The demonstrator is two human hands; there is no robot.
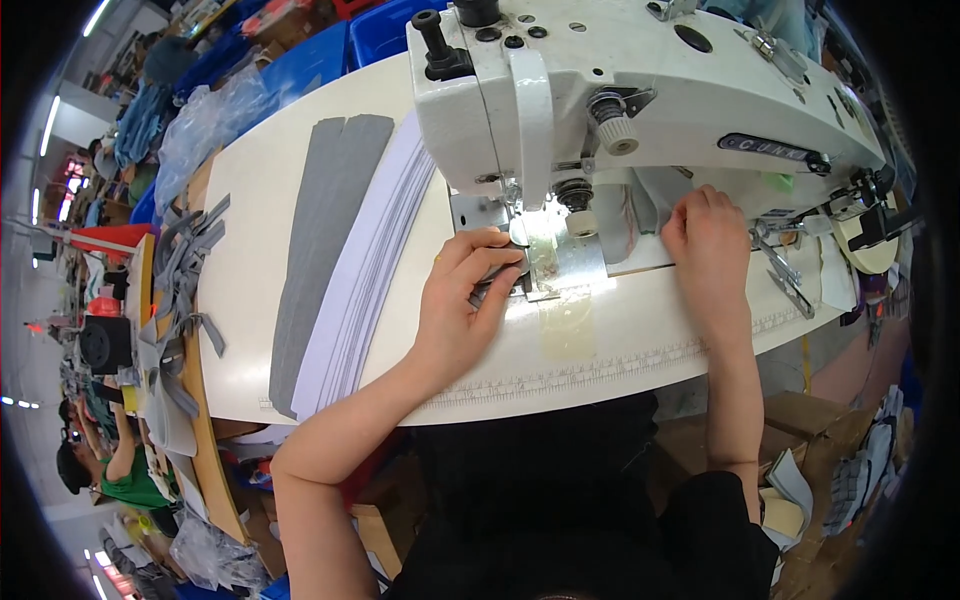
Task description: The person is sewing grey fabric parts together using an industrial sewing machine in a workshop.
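A white industrial sewing machine (660,110) stands on a pale table with a printed ruler edge. My left hand (463,305) has its thumb and fingertips pressed together on a small dark grey piece (517,268), partly hidden, beside the presser foot and metal plate (583,262). My right hand (705,260) is closed at the front end of a grey fabric strip (655,190) lying under the machine's arm, its fingertips partly hidden. A stack of lilac strips (350,300) and a stack of grey strips (310,280) lie left of the needle area.
Grey scraps (190,270) lie at the table's left. Metal scissors or snips (785,275) lie right of my right hand. Blue bins (370,40) stand behind. Cardboard boxes (810,420) sit below right. A co-worker in green (135,485) is at the far left.
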